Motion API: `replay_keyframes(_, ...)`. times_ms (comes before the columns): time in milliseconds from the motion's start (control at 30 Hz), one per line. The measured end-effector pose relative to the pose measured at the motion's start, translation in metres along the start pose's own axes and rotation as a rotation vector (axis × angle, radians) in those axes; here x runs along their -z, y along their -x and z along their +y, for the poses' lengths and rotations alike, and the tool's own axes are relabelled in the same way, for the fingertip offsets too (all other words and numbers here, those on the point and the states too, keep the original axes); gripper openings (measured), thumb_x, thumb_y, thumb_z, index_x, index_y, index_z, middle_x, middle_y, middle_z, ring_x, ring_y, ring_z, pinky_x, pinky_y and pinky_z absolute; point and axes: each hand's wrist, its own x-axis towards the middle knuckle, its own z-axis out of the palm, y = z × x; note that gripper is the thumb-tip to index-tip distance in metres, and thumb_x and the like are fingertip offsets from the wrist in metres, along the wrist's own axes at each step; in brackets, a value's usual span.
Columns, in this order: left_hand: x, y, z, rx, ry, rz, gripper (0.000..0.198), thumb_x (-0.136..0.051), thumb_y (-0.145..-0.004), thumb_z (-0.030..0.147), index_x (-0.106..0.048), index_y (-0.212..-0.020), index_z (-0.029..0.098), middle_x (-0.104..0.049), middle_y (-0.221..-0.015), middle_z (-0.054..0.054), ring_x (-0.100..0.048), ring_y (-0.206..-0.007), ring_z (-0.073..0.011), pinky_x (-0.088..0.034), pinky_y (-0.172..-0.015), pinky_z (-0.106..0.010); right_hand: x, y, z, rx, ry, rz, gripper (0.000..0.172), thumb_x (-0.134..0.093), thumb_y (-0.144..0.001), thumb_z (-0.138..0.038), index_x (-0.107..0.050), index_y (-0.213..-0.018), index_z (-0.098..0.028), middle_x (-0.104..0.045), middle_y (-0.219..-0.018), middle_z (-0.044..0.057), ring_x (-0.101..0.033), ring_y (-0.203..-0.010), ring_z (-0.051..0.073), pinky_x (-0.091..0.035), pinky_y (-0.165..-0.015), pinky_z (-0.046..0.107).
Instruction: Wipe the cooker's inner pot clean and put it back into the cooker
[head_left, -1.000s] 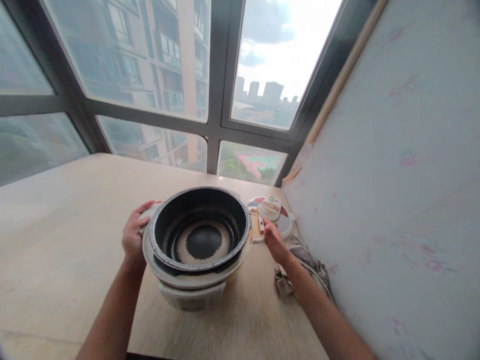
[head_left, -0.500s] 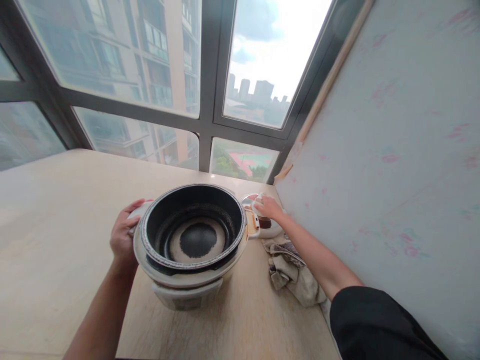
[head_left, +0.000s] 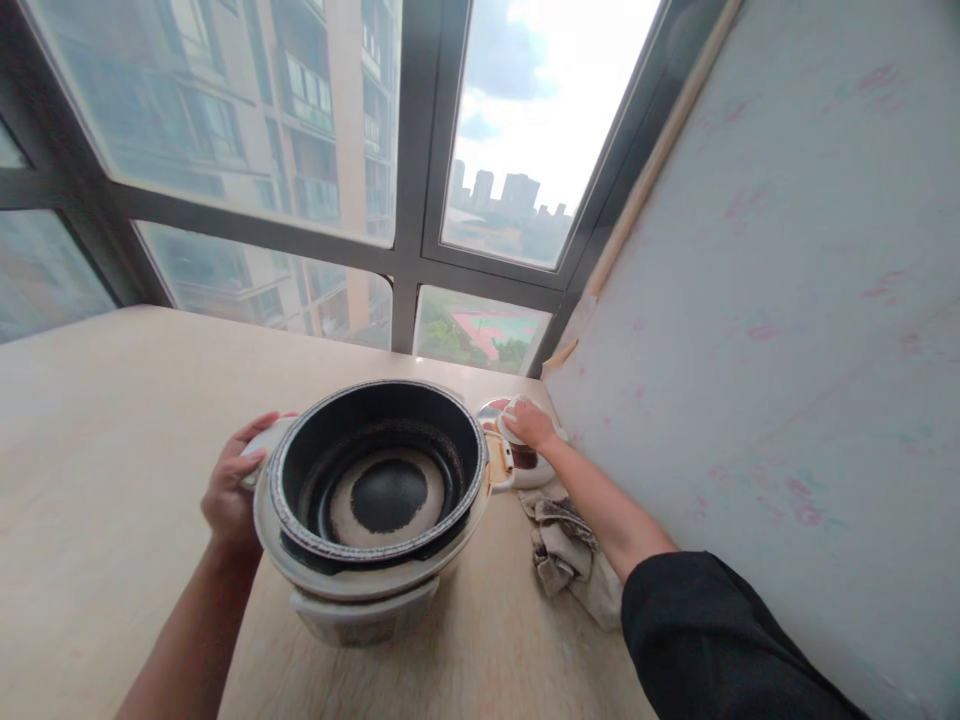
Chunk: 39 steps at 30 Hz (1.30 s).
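A white cooker (head_left: 360, 610) with a round black inner pot (head_left: 390, 495) stands uncovered on the pale surface. My left hand (head_left: 232, 485) is closed around a white part at the cooker's left side. To the right of the cooker, a round lid-like piece (head_left: 536, 472) with a shiny reddish-brown centre lies on the surface. My right hand (head_left: 529, 422) is closed on a small white object on top of that piece; the fingers partly hide it, so its shape cannot be made out. The pot's bottom shows a worn pale ring.
A crumpled grey-brown cloth (head_left: 570, 560) lies below my right forearm. The window frame (head_left: 405, 300) bounds the back of the pale surface (head_left: 112, 430). A flowered wall (head_left: 750, 400) rises close on the right.
The view has shifted slightly, so the cooker and both hands appear a little lower and further left. Both hands keep their holds.
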Motion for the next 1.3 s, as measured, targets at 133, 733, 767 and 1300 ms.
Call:
replay_keyframes(133,-0.007,0.003,0.007,0.109,0.104,0.062,0.044,-0.062,-0.058,0.030,-0.071,-0.100,0.020,-0.078,-0.101,-0.004,-0.067,-0.104,-0.0305,-0.047,-0.105,-0.045,0.010,0.003,-0.001,0.023,0.007,0.002,0.046,-0.047,-0.102,-0.050,-0.061,-0.125,-0.013,-0.065,-0.123,0.017,-0.063,-0.112,0.025,-0.048,-0.089,0.029)
replay_keyframes(733,-0.003,0.001,0.002,0.095,0.214,0.012,0.045,-0.066,-0.053,0.030,-0.070,-0.097,0.018,-0.076,-0.095,-0.005,-0.069,-0.089,-0.0231,-0.053,-0.081,-0.032,0.194,-0.007,0.008,0.002,-0.119,0.426,0.036,-0.052,-0.096,-0.051,-0.063,-0.098,-0.016,-0.069,-0.106,0.015,-0.064,-0.096,0.027,-0.043,-0.075,0.032)
replay_keyframes(767,-0.003,0.001,0.001,0.089,0.214,0.009,0.045,-0.066,-0.054,0.029,-0.070,-0.097,0.018,-0.076,-0.095,-0.004,-0.069,-0.090,-0.0227,-0.053,-0.081,-0.031,0.205,-0.005,0.004,0.006,-0.160,0.456,0.035,-0.052,-0.095,-0.050,-0.063,-0.094,-0.017,-0.070,-0.103,0.014,-0.064,-0.094,0.026,-0.042,-0.075,0.031)
replay_keyframes(1300,0.003,-0.001,-0.008,0.077,0.231,-0.036,0.050,-0.065,-0.058,0.032,-0.067,-0.107,0.017,-0.073,-0.100,-0.006,-0.067,-0.092,-0.0228,-0.050,-0.086,-0.033,0.301,0.055,-0.119,0.113,-0.855,-0.123,0.036,-0.064,-0.087,-0.043,-0.057,-0.063,-0.016,-0.049,-0.049,-0.002,-0.041,-0.041,0.009,-0.028,-0.038,0.023)
